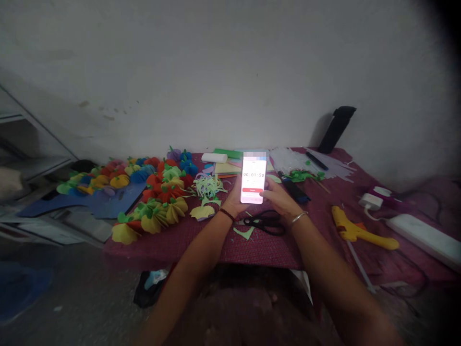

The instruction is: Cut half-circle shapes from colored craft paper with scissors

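A smartphone [252, 181] with a lit screen reading 00:01:58 stands upright over the middle of the table. My left hand [235, 198] is closed around its left edge. On the other side, my right hand [278, 196] grips the lower right edge, the thumb at the screen beside a red button. Fingers behind the phone are hidden. Black-handled scissors [265, 222] lie on the cloth just below the hands. Light green paper scraps [245, 232] are near them, and a heap of curled paper strips [208, 186] sits left of my left hand.
Colourful folded-paper pumpkins [169, 185] crowd the table's left, some on a blue board [118, 204]. At right lie a yellow glue gun [360, 231], a white power strip [425, 238] and cables. Glue sticks [288, 160] and a tall black object [336, 129] are near the wall.
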The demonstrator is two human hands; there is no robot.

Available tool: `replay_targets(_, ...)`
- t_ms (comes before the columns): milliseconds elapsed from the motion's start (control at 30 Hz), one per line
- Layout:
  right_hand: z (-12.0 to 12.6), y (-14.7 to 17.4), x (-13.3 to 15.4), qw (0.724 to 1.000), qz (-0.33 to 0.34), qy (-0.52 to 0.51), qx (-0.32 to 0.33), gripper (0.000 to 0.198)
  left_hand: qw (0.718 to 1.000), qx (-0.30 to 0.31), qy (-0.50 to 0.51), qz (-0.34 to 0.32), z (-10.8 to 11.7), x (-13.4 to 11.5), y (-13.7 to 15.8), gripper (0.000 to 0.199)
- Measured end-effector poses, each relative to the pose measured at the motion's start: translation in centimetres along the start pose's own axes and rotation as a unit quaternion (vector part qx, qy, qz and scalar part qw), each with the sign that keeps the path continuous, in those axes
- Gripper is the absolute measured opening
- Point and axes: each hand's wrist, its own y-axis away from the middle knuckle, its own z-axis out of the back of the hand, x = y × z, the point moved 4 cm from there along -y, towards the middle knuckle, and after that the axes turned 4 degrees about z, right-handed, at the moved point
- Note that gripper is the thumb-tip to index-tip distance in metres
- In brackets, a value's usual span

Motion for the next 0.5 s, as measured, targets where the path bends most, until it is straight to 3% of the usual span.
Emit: replay_targets(500, 0.04, 0.01, -0.11, 1.0, -0.003, -0.011, -0.007, 0.046, 1.0, -0.007, -0.025, 0.015, -0.09, -0.06, 0.07, 0.072)
